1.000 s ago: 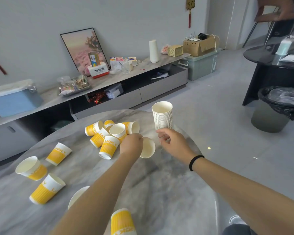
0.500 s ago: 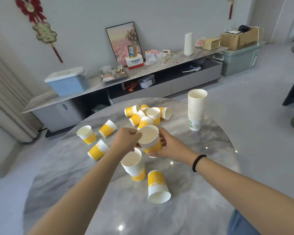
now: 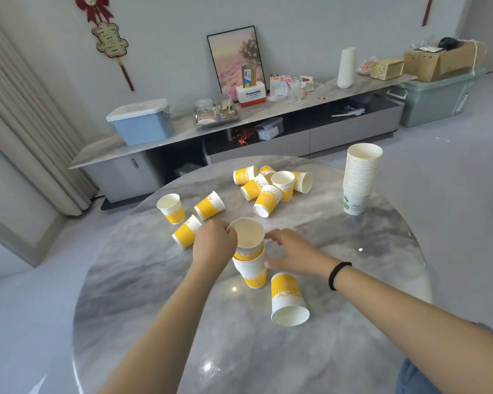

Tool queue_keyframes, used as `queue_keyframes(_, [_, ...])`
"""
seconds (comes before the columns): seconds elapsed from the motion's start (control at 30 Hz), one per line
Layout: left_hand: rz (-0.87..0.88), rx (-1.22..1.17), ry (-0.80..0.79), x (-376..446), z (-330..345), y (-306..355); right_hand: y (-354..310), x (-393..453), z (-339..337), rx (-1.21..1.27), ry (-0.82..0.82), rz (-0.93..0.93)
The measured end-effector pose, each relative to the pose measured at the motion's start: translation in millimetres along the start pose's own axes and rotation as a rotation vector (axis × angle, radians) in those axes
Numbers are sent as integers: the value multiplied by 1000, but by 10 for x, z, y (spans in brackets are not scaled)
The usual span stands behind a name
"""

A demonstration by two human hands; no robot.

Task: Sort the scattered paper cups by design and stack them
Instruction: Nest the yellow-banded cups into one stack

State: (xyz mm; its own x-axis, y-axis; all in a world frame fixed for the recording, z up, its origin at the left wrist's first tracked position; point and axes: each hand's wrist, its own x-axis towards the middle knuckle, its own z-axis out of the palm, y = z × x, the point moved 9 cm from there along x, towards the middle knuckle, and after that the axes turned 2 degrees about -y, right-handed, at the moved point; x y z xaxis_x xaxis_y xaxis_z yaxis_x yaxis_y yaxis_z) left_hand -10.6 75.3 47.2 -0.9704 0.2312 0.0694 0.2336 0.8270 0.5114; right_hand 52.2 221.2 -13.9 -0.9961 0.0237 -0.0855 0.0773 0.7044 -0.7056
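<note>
A short stack of yellow-and-white cups (image 3: 252,268) stands near the middle of the round marble table (image 3: 182,322). My left hand (image 3: 214,244) grips the rim of its top cup (image 3: 246,233), which sits in the stack. My right hand (image 3: 292,253) is just right of the stack with fingers spread, holding nothing. One yellow cup (image 3: 288,301) lies on its side in front of the stack. Several more yellow cups lie in a heap (image 3: 271,186) at the back, others at the left (image 3: 194,217). A tall stack of white cups with green print (image 3: 359,177) stands at the right.
Behind the table runs a low grey cabinet (image 3: 239,137) with a blue box (image 3: 141,120), a framed picture (image 3: 234,56) and small items. A green storage bin (image 3: 436,95) with a cardboard box stands at the far right. Curtains (image 3: 23,115) hang at the left.
The yellow cup held by both hands above the table has come down onto the yellow stack. My right hand has let go and opened. The camera has swung left.
</note>
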Motion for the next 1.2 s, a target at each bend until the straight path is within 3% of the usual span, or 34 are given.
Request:
queue_keyframes(0.13, [-58,-17,-92,-108,379,-249,259,-220,370,-178,-412,114])
queue_keyframes(0.37, [-34,-444,-166,-370,485,-370,250,-383,410,-236,-469,112])
queue_keyframes(0.47, [-16,-612,-188,-491,544,-402,230,-356,91,-96,-404,177])
queue_keyframes(0.6, [-32,-681,-209,-501,630,-424,143,-326,-450,430,-179,226])
queue_keyframes(0.77, [-89,-862,-274,-480,677,-385,-96,-178,-440,807,-23,211])
queue_keyframes(0.93, [-182,-1052,-391,-507,765,-272,-289,-25,-297,661,91,218])
queue_keyframes(1.0, [-183,-1059,-421,-521,787,-219,-314,13,-288,498,138,210])
queue_keyframes(1.1, [-230,-1084,-421,-519,812,-206,-328,36,-272,237,208,188])
queue_keyframes(1.2, [-225,-1045,-382,-491,758,-194,-357,5,-324,171,317,141])
